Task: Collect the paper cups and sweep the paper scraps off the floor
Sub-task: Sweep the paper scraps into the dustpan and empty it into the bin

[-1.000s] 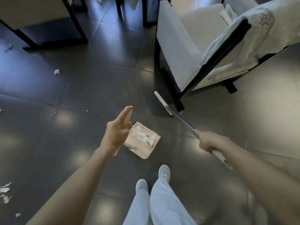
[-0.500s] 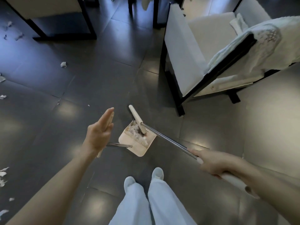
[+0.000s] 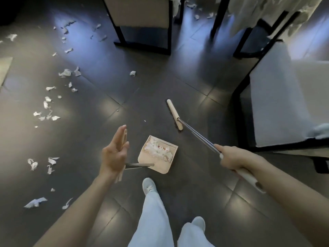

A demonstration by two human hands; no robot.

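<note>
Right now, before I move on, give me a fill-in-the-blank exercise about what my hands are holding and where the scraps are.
The right hand has its grip on the ___.
The left hand holds the ___, which already contains paper scraps.
Most loose scraps on the floor lie to the person's ___.
Missing: broom; dustpan; left.

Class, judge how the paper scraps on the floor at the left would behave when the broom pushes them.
The paper scraps look thin and crumpled, so probably very light and floppy. The broom head should slide them easily on the glossy tiles, though some may flutter aside.
</note>
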